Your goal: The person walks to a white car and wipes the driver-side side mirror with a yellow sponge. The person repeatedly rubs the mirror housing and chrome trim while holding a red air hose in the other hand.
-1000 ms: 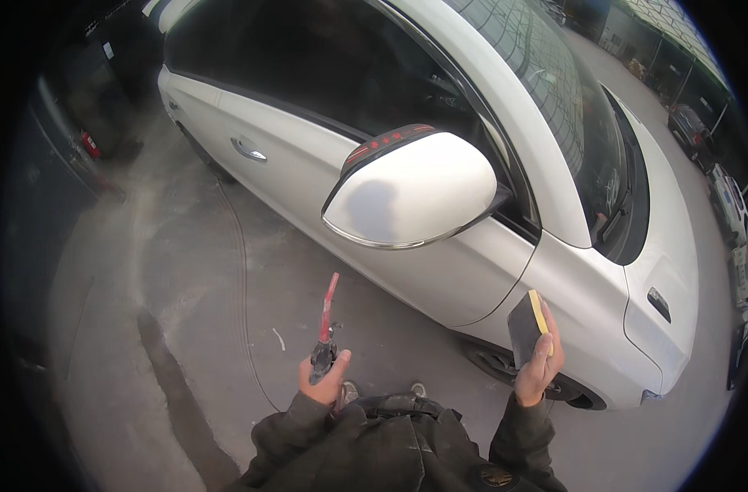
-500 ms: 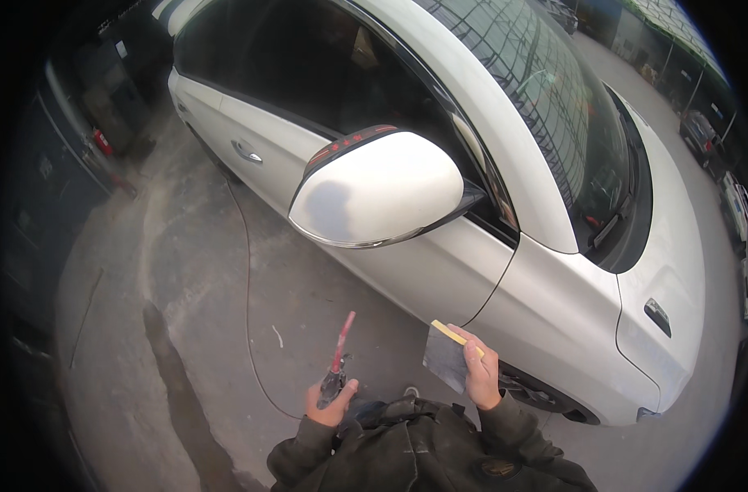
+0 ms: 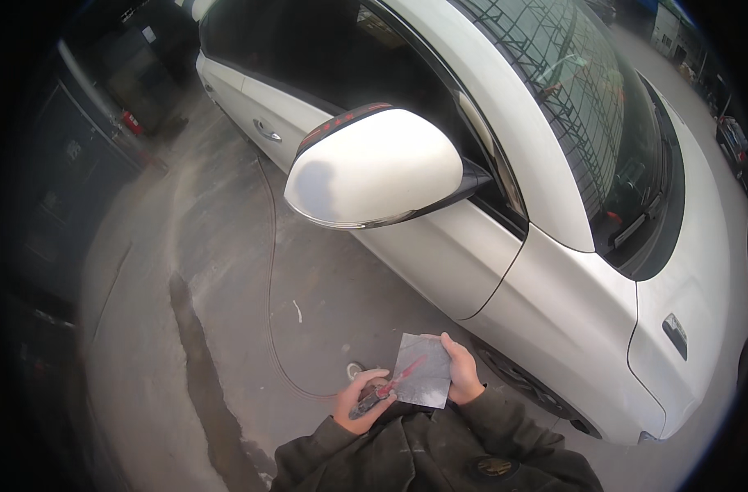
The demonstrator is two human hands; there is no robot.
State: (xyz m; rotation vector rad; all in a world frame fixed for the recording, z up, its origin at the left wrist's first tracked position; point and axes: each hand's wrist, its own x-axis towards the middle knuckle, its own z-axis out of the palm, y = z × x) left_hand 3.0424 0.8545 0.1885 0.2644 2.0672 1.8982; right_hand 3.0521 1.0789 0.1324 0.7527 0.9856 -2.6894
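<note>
My left hand (image 3: 349,408) is closed around a dark air blow gun (image 3: 371,399) with a red nozzle. The nozzle points across the face of a grey square sanding pad (image 3: 429,379). That pad is gripped along its right edge by my right hand (image 3: 466,374), its grey face turned up. Both hands are in front of my jacket, below the white side mirror (image 3: 394,168). A dull grey patch (image 3: 315,187) marks the left end of the mirror's cover.
The white car (image 3: 439,266) fills the upper right, its front wheel (image 3: 525,381) beside my right arm. A thin air hose (image 3: 271,271) trails over the concrete floor toward the blow gun. A dark wet streak (image 3: 206,381) runs along the floor at left. A red extinguisher (image 3: 131,121) stands by the far-left wall.
The blow gun has moved right, and its nozzle has swung down to the right over the pad. The pad has turned so its grey face shows flat. The view has shifted slightly.
</note>
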